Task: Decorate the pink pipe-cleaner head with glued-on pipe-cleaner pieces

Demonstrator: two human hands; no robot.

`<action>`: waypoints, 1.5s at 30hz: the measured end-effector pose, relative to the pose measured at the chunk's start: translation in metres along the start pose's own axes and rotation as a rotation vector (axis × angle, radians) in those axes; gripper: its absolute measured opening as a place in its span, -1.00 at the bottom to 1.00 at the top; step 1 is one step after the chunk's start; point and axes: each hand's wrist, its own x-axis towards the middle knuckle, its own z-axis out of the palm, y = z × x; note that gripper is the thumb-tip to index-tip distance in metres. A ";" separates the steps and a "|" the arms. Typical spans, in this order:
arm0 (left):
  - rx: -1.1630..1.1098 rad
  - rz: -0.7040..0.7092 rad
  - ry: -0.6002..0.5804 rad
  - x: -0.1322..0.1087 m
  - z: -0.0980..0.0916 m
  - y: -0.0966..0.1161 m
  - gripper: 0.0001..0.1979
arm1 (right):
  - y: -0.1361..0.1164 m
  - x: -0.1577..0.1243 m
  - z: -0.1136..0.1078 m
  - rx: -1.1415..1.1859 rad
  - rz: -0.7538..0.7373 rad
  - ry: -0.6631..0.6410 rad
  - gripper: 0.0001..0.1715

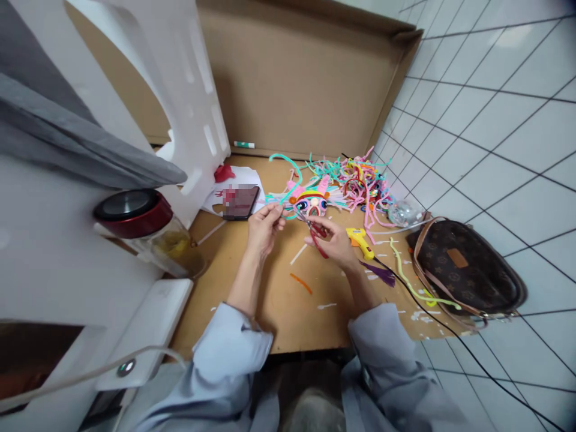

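My left hand [264, 228] pinches a teal pipe cleaner [293, 162] between thumb and fingertips; one end of it curves up and away over the table. My right hand [333, 240] is closed round a small red-handled cutting tool [321, 246], scissors or pliers, whose tips point toward the left fingers. Just beyond both hands lies a colourful figure [317, 204] with big dark eyes, pink ears and a yellow and red band. Below the hands, a short orange strip [300, 283] and a white stick [297, 254] rest on the wooden table [288, 324].
Behind lies a tangled heap of pipe cleaners [360, 180]. A yellow glue gun [360, 240], its black cord, a purple tassel [378, 273] and a brown bag [472, 264] are at right. A phone [247, 201] and a red-lidded jar [153, 231] stand left. Cardboard [297, 78] closes the back.
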 end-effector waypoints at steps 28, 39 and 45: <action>0.511 -0.109 -0.299 -0.014 0.006 0.001 -0.73 | 0.018 -0.014 0.001 -0.553 -0.191 0.040 -0.58; 0.463 -0.112 -0.356 -0.011 0.000 -0.001 -0.69 | 0.014 -0.018 0.003 -0.526 -0.153 0.066 -0.63; 0.242 0.017 -0.073 -0.003 -0.005 0.006 -0.72 | -0.007 -0.038 0.004 -0.713 -0.135 0.036 -0.62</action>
